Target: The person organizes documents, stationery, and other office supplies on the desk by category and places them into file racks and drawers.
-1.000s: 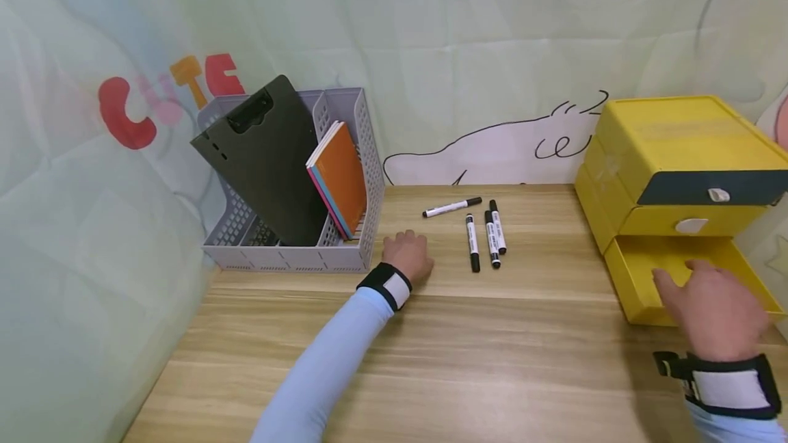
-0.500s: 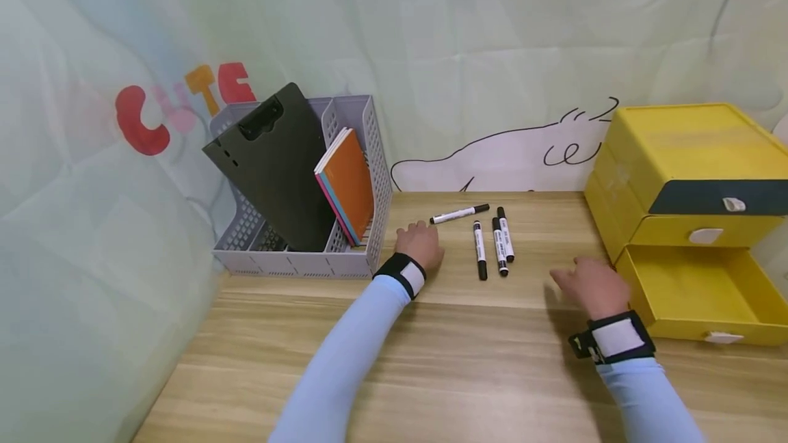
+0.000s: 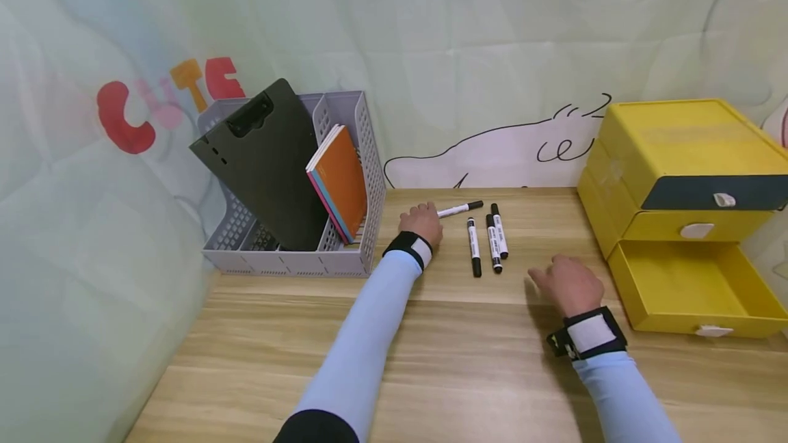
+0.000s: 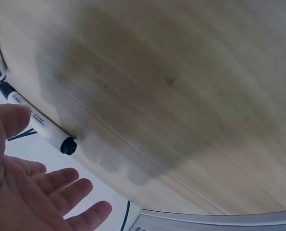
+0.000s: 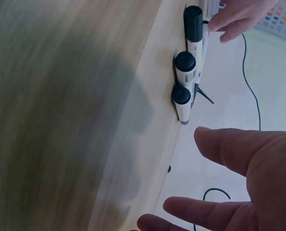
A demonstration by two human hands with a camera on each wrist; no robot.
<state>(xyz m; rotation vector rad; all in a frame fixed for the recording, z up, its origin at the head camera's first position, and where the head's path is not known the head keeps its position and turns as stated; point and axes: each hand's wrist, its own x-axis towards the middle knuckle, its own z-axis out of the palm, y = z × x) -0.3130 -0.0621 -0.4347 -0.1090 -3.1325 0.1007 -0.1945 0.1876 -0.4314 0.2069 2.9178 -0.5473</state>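
1. Four markers at frame centre: three side by side (image 3: 486, 243), long axes running up-down, and one angled marker (image 3: 460, 208), cap toward upper right.
2. Left hand (image 3: 422, 223), fingers spread, touches the angled marker's left end.
3. Right hand (image 3: 568, 282), fingers loose, hovers lower right of the three.

from my seat the head view is bright and evenly lit, soft light from above, no glare. the tabletop (image 3: 468, 354) carries short soft shadows beside both arms. edges bow outward with wide-angle distortion. the left wrist view is blurred, with a broad dim shadow over the wood. the right wrist view streaks with blur; its fingers (image 5: 239, 154) look soft, out of focus.
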